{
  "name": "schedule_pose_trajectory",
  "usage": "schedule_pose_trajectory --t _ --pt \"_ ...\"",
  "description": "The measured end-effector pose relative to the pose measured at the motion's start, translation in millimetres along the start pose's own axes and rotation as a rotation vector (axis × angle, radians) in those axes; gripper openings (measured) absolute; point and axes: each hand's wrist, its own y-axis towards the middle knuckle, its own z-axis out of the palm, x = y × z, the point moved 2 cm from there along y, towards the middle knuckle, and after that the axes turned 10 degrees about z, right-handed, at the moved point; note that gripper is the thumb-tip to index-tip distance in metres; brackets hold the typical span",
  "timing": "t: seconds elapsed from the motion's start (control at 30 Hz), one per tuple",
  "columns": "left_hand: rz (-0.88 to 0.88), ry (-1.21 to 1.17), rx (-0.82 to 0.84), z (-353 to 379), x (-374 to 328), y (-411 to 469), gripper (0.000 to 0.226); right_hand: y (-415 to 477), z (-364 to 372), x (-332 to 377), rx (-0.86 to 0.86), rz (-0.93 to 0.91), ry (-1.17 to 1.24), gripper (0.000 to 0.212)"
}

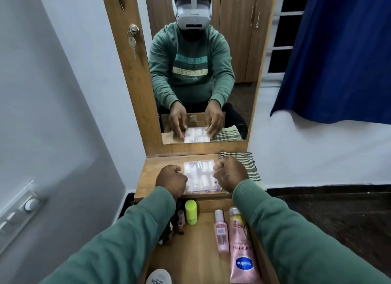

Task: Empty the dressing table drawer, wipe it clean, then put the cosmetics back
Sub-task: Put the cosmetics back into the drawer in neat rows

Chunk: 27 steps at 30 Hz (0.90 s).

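Fig. Head view, dressing table w/ drawer pulled open. Clear case [201,176] of small cosmetics lies flat on the tabletop [156,169], approx. centred, near the front edge. L grip [171,181] sits at the case's left side and R grip [229,173] at its right side. Fingers of both are curled in against the case edges, so the case is held between them. The mirror [201,72] above shows the fingertips touching both long edges. Striped cloth [251,167] lies at the tabletop's right rear corner, just beside the R grip and partly under it.

Open drawer [198,241], below the tabletop, contents:
- green-capped bottle [191,212], upright, rear left of centre;
- small dark-capped bottles [181,220] beside it, partly hidden by the left sleeve;
- pink bottle [221,233], lying flat, right of centre;
- pink Vaseline tube [243,256], lying alongside it, against the right wall;
- white jar [159,277], front left, cut off by the frame.

Blue curtain [338,51] hangs at upper right.
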Motion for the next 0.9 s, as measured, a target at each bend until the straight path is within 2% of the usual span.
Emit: schedule_pose_trajectory --t 0.27,0.43,0.57,0.8,0.9 --pt "0.006 -0.138 0.037 -10 -4 -29 0.043 -21 -7 -11 0.009 0.010 0.113 0.014" --pt "0.019 -0.240 0.055 -29 -4 -81 0.042 -72 -17 -30 0.068 -0.057 0.213 0.006" --pt "0.039 -0.272 0.111 -41 7 -124 0.039 -112 -15 -51 0.111 -0.044 0.319 0.009" --pt "0.039 -0.241 0.149 -37 46 -174 0.047 -149 4 -88 0.152 -0.001 0.278 0.026" --pt "0.007 -0.208 0.129 -36 63 -176 0.032 -153 16 -99 0.188 0.013 0.245 0.027"
